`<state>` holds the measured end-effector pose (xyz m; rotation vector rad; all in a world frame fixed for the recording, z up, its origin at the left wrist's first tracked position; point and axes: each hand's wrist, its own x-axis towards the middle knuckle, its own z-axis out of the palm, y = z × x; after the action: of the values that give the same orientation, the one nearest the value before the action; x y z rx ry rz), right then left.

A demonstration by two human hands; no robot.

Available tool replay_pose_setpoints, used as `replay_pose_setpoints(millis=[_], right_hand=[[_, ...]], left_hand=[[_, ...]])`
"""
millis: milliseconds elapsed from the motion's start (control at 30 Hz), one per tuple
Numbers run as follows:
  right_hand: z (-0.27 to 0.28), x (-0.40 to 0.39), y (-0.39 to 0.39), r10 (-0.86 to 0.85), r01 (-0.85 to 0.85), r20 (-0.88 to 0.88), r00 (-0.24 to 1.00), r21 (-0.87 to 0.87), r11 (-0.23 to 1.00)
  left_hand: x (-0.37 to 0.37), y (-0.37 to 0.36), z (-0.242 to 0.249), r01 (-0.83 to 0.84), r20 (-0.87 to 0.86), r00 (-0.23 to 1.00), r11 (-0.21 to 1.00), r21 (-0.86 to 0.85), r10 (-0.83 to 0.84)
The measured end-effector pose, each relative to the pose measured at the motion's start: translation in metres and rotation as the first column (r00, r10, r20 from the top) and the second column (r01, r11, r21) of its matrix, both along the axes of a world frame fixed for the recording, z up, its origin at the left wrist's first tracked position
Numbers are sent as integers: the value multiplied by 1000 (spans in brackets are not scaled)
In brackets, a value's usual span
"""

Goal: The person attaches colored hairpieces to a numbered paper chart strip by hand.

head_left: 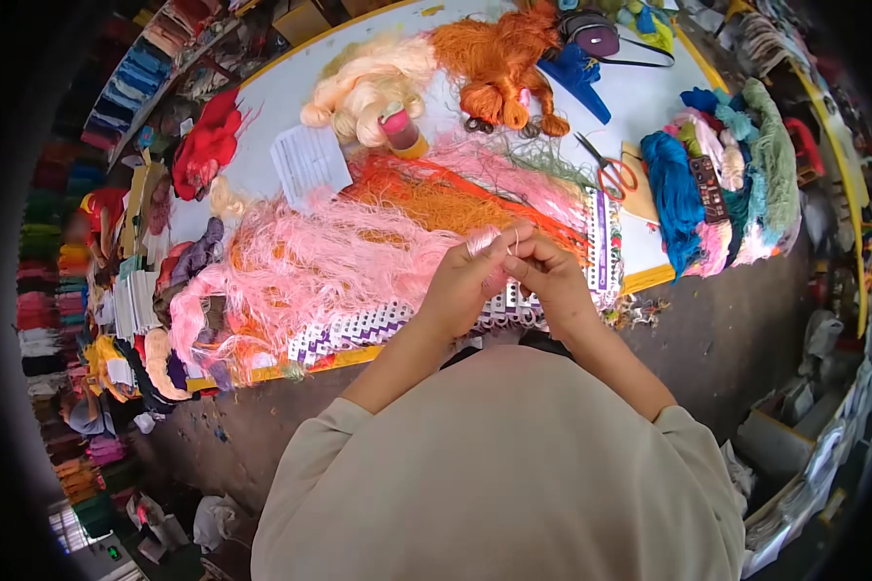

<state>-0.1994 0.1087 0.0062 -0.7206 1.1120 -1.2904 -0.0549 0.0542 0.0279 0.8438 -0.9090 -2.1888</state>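
Note:
My left hand [462,283] is closed around a small bundle of pale pink thread [482,240] above the table's near edge. Close beside it, my right hand [554,283] pinches a strand of the same thread, with a thin loop rising between the fingertips. Beneath and to the left spreads a large tangled heap of pink thread [329,252]. Orange thread [426,198] lies behind it. Rows of white-and-purple punched cards [349,329] line the table's front edge, and another strip of cards [603,237] stands to the right.
Red-handled scissors [614,176] rest on the white table [271,92], near blue yarn hanks [670,194] and a dark phone-like object [707,189]. Further back are a thread cone [402,134], a written paper [310,165], cream hanks [373,87] and rust-coloured hanks [499,63]. Another person [105,213] is at left.

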Motion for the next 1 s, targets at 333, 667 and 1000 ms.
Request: replay_pose_setpoints(millis=[333, 667, 1000], right_hand=[[12, 11, 18, -87, 48, 336, 938, 123, 991], [16, 9, 29, -75, 61, 172, 982, 88, 994], [13, 13, 28, -161, 147, 149, 976, 97, 984]], left_hand=[[18, 9, -15, -78, -36, 996, 996, -36, 77], [17, 18, -7, 30, -206, 979, 997, 76, -14], [10, 20, -3, 11, -164, 987, 996, 83, 3]])
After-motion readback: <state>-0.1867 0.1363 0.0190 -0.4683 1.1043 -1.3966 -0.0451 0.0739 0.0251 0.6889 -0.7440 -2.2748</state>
